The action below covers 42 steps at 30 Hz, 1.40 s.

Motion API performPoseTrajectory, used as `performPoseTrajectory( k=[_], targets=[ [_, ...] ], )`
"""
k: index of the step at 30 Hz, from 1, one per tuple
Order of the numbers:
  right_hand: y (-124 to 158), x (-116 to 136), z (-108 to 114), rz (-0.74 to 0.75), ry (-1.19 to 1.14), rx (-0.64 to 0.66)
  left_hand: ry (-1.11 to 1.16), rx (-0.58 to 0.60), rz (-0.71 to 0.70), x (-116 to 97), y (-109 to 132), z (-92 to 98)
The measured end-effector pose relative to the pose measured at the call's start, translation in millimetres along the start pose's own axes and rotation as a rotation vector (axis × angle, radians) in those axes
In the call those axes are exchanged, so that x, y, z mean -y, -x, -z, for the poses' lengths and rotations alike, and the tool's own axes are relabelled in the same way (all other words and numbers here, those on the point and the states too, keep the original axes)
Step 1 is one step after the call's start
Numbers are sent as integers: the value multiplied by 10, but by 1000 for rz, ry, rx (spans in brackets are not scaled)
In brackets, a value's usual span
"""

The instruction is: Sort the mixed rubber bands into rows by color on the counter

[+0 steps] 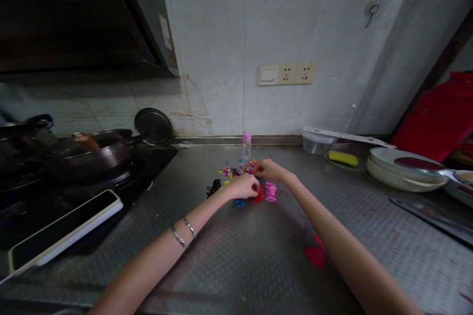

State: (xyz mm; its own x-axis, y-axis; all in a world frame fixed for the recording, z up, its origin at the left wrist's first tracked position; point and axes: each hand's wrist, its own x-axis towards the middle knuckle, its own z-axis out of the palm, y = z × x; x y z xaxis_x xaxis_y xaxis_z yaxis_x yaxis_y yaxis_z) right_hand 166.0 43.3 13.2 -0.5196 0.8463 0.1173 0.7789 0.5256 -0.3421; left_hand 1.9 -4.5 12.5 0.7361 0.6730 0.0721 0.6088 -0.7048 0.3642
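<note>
A scatter of small coloured pieces [236, 171] lies on the steel counter [236, 251], with separate little heaps in pink [271, 192], red [258, 198], blue [239, 203] and black [213, 188]. My left hand [244, 186] rests curled over the heaps, fingers pinched together near the red pieces. My right hand [269, 170] reaches into the mixed scatter with its fingers closed in a pinch; what either hand holds is too small to make out. A small clear bottle with a pink cap [247, 144] stands upright just behind the scatter. Two bracelets [184, 231] circle my left wrist.
A gas hob with a dark pan [94, 151] and a phone [62, 230] sit at the left. At the right are a clear container [318, 141], a yellow sponge [343, 158], stacked plates [402, 171] and a knife [428, 215]. A red object [315, 253] lies near my right forearm.
</note>
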Motion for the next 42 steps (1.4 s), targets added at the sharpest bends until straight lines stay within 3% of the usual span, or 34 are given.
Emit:
performPoseTrajectory(
  k=[4, 9, 13, 20, 26, 33, 42],
  targets=[
    [-11, 2, -34, -23, 7, -8, 77, 28, -12, 27, 32, 36],
    [-16, 2, -53, -34, 21, -7, 177, -25, -1, 176, 55, 173],
    [-5, 35, -28, -34, 59, -25, 309, -91, 24, 448, 50, 300],
    [20, 92, 5, -8, 127, -6, 372, -261, 220, 1003, 181, 552],
    [27, 89, 49, -50, 104, 1, 376, -347, 333, 1281, 285, 636],
    [14, 200, 58, 7, 10, -125, 331, -320, 342, 1407, 265, 599],
    [-13, 812, -196, 227, -28, -98, 161, -114, 337, 1257, 252, 504]
  ],
)
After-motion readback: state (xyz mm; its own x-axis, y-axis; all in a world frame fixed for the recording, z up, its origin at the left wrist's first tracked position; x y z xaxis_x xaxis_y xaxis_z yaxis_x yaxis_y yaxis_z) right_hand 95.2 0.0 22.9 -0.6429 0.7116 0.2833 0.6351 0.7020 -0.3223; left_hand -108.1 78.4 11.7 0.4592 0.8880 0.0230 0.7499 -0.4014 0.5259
